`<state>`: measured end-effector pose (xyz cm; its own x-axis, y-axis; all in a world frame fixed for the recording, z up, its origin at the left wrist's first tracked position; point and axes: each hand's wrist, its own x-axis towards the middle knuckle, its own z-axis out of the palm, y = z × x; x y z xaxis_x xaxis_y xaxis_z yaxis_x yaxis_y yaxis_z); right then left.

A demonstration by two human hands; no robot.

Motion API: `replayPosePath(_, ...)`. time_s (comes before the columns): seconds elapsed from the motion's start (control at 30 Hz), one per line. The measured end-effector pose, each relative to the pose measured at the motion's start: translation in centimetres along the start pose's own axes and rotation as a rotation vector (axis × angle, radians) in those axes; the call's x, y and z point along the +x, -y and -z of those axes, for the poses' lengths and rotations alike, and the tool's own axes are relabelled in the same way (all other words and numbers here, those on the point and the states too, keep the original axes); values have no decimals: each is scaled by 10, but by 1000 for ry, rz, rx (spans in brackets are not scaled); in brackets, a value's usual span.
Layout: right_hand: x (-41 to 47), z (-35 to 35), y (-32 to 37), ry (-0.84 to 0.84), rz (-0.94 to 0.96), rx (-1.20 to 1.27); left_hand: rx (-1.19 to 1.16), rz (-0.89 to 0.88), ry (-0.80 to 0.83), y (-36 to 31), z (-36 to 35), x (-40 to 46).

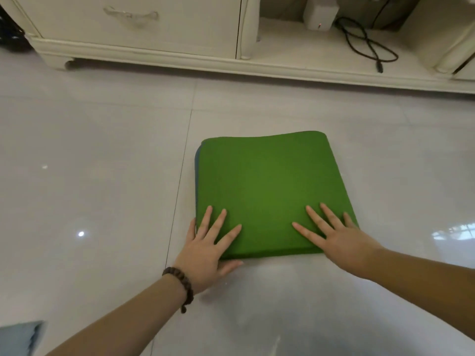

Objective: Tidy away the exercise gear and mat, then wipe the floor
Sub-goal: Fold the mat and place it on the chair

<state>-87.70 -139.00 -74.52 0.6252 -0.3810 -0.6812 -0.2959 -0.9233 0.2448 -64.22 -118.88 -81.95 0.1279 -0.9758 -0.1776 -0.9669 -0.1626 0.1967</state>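
Head view, looking down at a pale tiled floor [102,176]. Green exercise mat [267,191], folded into a thick, roughly square pad, lies flat on the tiles directly ahead of the person, well short of the cream cabinet [144,29] along the far wall.

Left hand [208,242]: fingers straight and spread, pressing flat on the pad's near-left corner; thumb sits off the near edge, down on the tile. Beaded bracelet [180,281] on that wrist. Right hand [336,235]: fingers also straight and spread, flat on the near-right corner. Neither hand grips anything; both only press down.

Key relation: pad lies forward of both hands, with its near edge under the palms. Both hands are about equally near, one at each near corner.

Orientation: no clear long axis as folded, since width and depth look about alike. Rounded fold runs along the far edge and far-right corner. At the left side, bluish-grey underlayers show at the edge. Pad sits slightly skewed to the tile joint.

Judgement: mat folding looks finished or nearly so; lifting from the near corners seems the likely next move. Foam may spring open if released.

Black cable [367,44] and white box [320,14] sit in the cabinet's open bay.
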Motion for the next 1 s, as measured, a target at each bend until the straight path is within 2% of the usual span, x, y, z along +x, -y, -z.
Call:
replayPosePath(0.13,9,-11,13,-11,-51,109,-77,146,-22,-3,18,23)
replayPosePath(0.2,10,-2,13,-142,-83,210,-80,181,26,-1,23,40)
replayPosePath(0.3,26,7,1,-448,-321,371,-35,202,49,2,20,55)
replayPosePath(0.37,42,-1,-6,-432,-483,466,-12,229,28,0,18,58)
replayPosePath(0.47,61,-25,2,-284,-540,478,-19,299,3,-4,15,62)
replayPosePath(0.53,65,-13,-8,-355,-551,487,-29,333,-7,-4,8,65)
replayPosePath(0.6,77,12,-32,-532,-586,503,-26,344,-21,-3,-2,65)
replayPosePath(0.67,101,32,-66,-615,-612,555,-29,349,-47,-3,-7,66)
replayPosePath(0.83,164,31,-91,-398,-498,542,-8,356,-90,-3,-11,68)
replayPosePath(1.0,160,36,-105,-318,-416,674,-19,361,-82,-3,-10,68)
